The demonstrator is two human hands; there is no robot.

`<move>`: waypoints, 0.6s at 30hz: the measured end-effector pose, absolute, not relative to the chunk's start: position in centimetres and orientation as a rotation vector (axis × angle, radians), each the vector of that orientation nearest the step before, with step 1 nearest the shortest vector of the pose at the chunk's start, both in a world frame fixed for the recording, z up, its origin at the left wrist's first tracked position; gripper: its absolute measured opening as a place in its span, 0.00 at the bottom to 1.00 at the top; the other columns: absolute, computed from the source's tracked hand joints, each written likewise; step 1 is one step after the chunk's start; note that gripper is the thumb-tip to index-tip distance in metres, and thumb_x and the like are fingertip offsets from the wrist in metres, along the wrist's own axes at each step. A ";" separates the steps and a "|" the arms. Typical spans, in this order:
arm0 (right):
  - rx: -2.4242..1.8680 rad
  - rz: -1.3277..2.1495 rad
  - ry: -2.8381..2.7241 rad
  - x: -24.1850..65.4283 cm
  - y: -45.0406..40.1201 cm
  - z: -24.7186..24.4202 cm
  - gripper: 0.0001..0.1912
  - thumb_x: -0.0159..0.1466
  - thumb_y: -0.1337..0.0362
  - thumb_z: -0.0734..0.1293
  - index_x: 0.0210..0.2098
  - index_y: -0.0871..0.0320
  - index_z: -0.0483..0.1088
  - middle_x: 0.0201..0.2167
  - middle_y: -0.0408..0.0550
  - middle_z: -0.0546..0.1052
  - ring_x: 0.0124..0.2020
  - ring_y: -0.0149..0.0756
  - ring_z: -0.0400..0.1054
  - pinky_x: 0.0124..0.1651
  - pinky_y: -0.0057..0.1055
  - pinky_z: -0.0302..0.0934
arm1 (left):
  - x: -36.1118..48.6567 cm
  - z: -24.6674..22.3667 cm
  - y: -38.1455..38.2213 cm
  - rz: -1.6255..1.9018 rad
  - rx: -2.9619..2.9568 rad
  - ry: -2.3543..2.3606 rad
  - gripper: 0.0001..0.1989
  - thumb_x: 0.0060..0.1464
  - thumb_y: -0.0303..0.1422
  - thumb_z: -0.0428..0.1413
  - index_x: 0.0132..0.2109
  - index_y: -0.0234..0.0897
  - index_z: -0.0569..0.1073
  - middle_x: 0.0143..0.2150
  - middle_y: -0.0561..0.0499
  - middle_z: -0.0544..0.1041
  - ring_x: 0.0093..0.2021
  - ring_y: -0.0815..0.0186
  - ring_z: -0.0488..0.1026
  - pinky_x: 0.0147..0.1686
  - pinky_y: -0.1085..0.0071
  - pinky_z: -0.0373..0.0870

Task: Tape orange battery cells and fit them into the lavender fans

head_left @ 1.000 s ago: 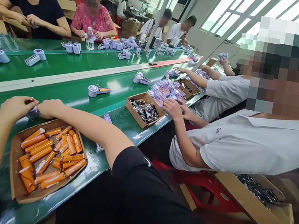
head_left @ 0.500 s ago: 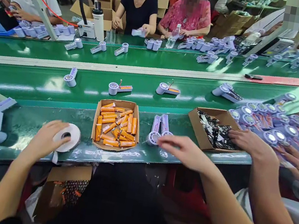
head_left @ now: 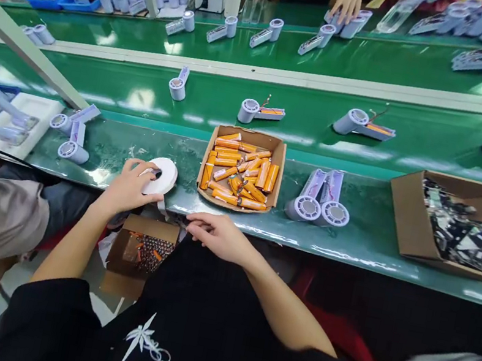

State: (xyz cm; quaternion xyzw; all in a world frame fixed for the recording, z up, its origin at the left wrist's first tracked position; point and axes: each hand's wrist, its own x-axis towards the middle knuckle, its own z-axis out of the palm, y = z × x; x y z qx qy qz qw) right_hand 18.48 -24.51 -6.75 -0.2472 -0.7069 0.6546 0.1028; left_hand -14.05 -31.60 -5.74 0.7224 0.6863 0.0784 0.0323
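Observation:
My left hand (head_left: 131,187) lies on a white roll of tape (head_left: 167,177) at the bench's front edge, fingers over its near side and thumb along the front. A short loose end of tape (head_left: 162,208) hangs from the roll over the edge. Just right of that end is my right hand (head_left: 221,237), in front of the bench, its fingers curled together; whatever they may pinch is hidden. Beyond it stands a shallow cardboard box (head_left: 199,189) of orange-wrapped battery cells (head_left: 262,173). Two pale purple handheld fan housings (head_left: 306,207) lie side by side to the box's right.
A cardboard box (head_left: 397,209) of dark circuit parts stands at right. More fan housings (head_left: 73,152) lie at left, and others (head_left: 249,111) sit on the green belt (head_left: 210,116). Below the bench is an open carton (head_left: 119,259). Co-workers' hands (head_left: 350,0) show across the line.
My right hand has moved left from the fan housings to beside the tape's loose end. My left hand stays at the roll. The view has swung left and down.

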 end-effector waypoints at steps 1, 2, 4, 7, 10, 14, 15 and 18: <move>-0.770 1.959 -2.056 17.8 -24.9 -7.4 0.22 0.72 0.54 0.71 0.60 0.58 0.79 0.42 0.51 0.88 0.35 0.38 0.81 0.37 0.31 0.72 | -13.3 -5.8 -31.9 0.319 2.239 2.105 0.25 0.60 0.58 0.64 0.47 0.41 0.82 0.64 0.38 0.79 0.67 0.39 0.64 0.71 0.40 0.63; -0.802 1.983 -2.023 17.1 -25.2 -7.9 0.24 0.71 0.54 0.72 0.62 0.59 0.77 0.42 0.51 0.88 0.34 0.37 0.81 0.36 0.30 0.71 | -12.4 -6.0 -32.1 0.392 2.253 2.089 0.26 0.60 0.59 0.63 0.47 0.41 0.82 0.63 0.38 0.79 0.66 0.40 0.65 0.71 0.40 0.63; -0.810 2.033 -1.976 16.1 -25.9 -8.7 0.27 0.69 0.51 0.75 0.61 0.58 0.77 0.39 0.49 0.87 0.32 0.36 0.80 0.36 0.29 0.70 | -10.5 -6.8 -32.5 0.527 2.269 2.066 0.28 0.60 0.63 0.61 0.46 0.42 0.81 0.60 0.39 0.81 0.66 0.40 0.66 0.70 0.39 0.62; -0.713 2.115 -1.959 15.5 -26.4 -9.0 0.22 0.69 0.43 0.74 0.39 0.58 0.80 0.28 0.45 0.82 0.26 0.32 0.75 0.34 0.27 0.66 | -8.6 -8.3 -32.5 0.726 2.267 2.059 0.32 0.60 0.68 0.57 0.46 0.43 0.79 0.55 0.38 0.82 0.64 0.40 0.68 0.70 0.39 0.62; -0.661 2.174 -1.896 16.3 -26.5 -8.8 0.30 0.71 0.38 0.69 0.27 0.57 0.74 0.23 0.42 0.77 0.22 0.29 0.68 0.31 0.26 0.63 | -8.4 -9.4 -32.4 0.825 2.317 1.895 0.39 0.65 0.71 0.44 0.51 0.42 0.77 0.55 0.37 0.81 0.66 0.40 0.67 0.73 0.39 0.60; -0.662 2.040 -2.040 18.5 -26.5 -8.4 0.32 0.75 0.38 0.64 0.26 0.56 0.75 0.22 0.43 0.76 0.22 0.31 0.68 0.33 0.28 0.63 | -9.6 -9.7 -32.7 0.685 2.328 1.945 0.36 0.66 0.64 0.52 0.62 0.38 0.73 0.66 0.33 0.73 0.77 0.35 0.55 0.78 0.34 0.50; -0.619 1.975 -2.176 19.0 -26.5 -8.2 0.31 0.76 0.40 0.64 0.26 0.55 0.76 0.22 0.43 0.77 0.24 0.32 0.70 0.35 0.29 0.64 | -9.9 -9.7 -32.8 0.648 2.317 1.994 0.31 0.67 0.58 0.55 0.63 0.37 0.73 0.66 0.33 0.72 0.77 0.35 0.54 0.78 0.34 0.49; -0.526 1.670 -2.713 20.5 -25.5 -6.6 0.22 0.71 0.43 0.73 0.31 0.53 0.82 0.25 0.47 0.82 0.29 0.39 0.77 0.38 0.32 0.66 | -10.4 -9.9 -33.1 0.677 2.280 2.089 0.18 0.68 0.40 0.55 0.61 0.40 0.73 0.66 0.35 0.74 0.76 0.39 0.59 0.78 0.35 0.51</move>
